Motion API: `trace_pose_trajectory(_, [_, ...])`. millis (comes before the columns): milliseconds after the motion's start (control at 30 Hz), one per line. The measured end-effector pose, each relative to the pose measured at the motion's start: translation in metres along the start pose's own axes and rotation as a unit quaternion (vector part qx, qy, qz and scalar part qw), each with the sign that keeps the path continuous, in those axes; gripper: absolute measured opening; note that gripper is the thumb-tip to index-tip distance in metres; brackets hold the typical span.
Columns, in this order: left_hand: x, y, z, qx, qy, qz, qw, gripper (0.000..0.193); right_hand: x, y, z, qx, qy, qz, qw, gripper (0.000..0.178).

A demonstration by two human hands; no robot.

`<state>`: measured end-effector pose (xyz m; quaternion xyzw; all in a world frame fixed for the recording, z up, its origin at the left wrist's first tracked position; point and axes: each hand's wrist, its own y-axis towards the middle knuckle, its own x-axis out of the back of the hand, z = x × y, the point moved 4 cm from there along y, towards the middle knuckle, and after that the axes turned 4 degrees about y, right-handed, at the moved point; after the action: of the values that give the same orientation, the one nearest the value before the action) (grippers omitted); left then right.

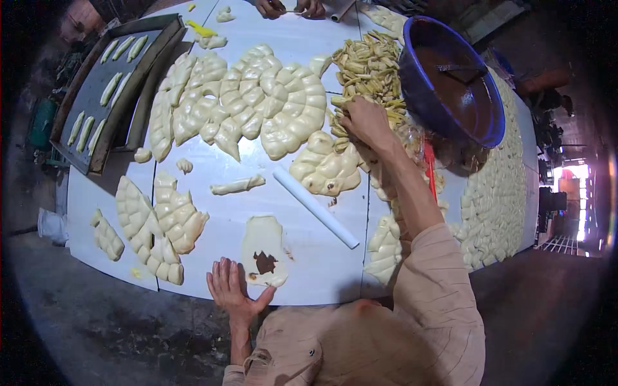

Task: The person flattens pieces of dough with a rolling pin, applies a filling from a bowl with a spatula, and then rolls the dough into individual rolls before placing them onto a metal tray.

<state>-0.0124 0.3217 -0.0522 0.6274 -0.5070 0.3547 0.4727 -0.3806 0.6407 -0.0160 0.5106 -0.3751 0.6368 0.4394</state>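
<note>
Beige sleeve (444, 280) nearest; my left hand (235, 294) rests fingers apart on the worktop (325, 276). At its one o'clock, flattened dough (264, 231) might leak if brown smear (264, 262) reaches its edge. Farther toward one o'clock, yellow slices (368, 64) hide my right hand's (368, 122) grip.

The fingertips of the person's right hand (365, 122) are hidden among the heaped pale-yellow sliced pieces (367, 61), so whether they pinch any cannot be told. Whether the left hand (233, 293) touches the thin, flat cream dough sheet (261, 235) with its thumb is unclear. A co-worker's hands (270, 8) are cut off by the upper edge; the thin pale strip (295, 11) between them is too small to identify. The dark tool (468, 68) in the round blue plastic basin (421, 106) has an indistinct shape. The right forearm partly covers the crumpled clear plastic (411, 136). Glare washes out the bright doorway (575, 183).
</note>
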Motion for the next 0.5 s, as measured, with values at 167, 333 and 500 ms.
trace_pose_trajectory(167, [-0.001,0.001,-0.001,0.001,-0.012,-0.011,1.000,0.096,-0.001,-0.002,-0.009,-0.018,0.000,-0.013,1.000,0.032])
trace_pose_trajectory(333, [-0.002,0.001,0.000,-0.006,-0.008,-0.037,0.999,0.092,0.012,-0.040,-0.010,-0.066,0.141,-0.061,0.986,0.039])
trace_pose_trajectory(500, [-0.002,-0.002,0.001,-0.015,-0.012,-0.038,0.999,0.089,0.012,-0.060,-0.024,-0.080,0.203,-0.054,0.974,0.041])
